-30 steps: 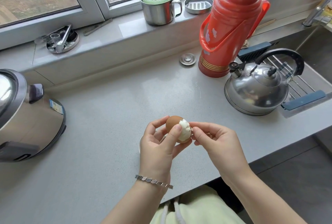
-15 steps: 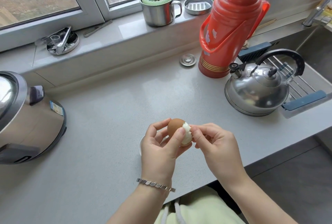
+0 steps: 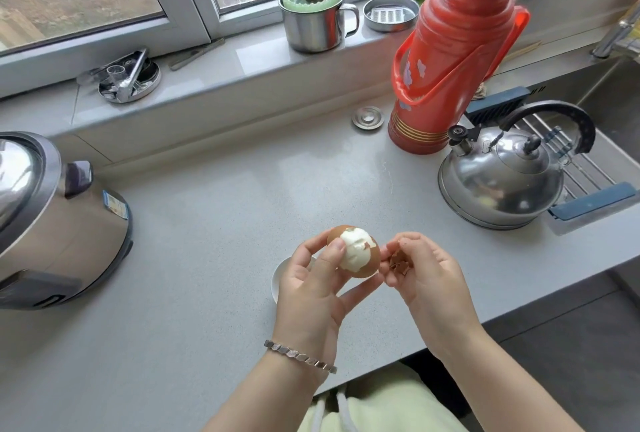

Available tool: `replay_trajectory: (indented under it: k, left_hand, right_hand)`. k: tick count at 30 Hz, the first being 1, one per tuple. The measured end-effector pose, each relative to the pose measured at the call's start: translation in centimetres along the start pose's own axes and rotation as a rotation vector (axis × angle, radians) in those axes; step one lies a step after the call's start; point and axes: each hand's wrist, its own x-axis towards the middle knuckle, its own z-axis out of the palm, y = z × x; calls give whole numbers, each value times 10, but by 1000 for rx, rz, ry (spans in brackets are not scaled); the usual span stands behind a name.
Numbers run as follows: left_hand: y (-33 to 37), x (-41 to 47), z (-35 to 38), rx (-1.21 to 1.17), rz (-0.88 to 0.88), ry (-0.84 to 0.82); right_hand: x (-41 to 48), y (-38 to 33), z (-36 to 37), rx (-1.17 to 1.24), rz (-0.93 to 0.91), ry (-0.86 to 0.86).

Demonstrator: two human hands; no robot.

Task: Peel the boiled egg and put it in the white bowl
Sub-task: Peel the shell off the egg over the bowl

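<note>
The boiled egg [image 3: 355, 250], partly peeled, is gripped in the left hand [image 3: 311, 289] just above the white bowl [image 3: 277, 279]. Shell fragments [image 3: 400, 263] are held in the curled right hand [image 3: 426, 279]. The exposed white is judged soft and slippery, so a light grip on the remaining shell is advised.

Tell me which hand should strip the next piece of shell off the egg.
Right. The left hand grips the egg, with brown shell on the side facing the right hand, whose fingertips sit close beside that shell. It holds shell pieces, so it may need to drop them first.
</note>
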Motion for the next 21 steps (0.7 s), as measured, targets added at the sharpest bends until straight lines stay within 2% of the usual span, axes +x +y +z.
replay_trajectory:
  k: [3,9,16,21]
  left_hand:
    - [1,0,0,-12,-16,-11]
    - [1,4,-2,-30,4,-14]
    - [3,6,-1,-26,22,23]
    - [3,6,-2,-12,33,33]
  right_hand:
    - [0,-3,-1,35,-13,-41]
    - [-5,-9,-7,-67,-19,-132]
    - [-5,-11,-6,-119,33,-80]
    - [-5,-10,-5,-43,90,-107]
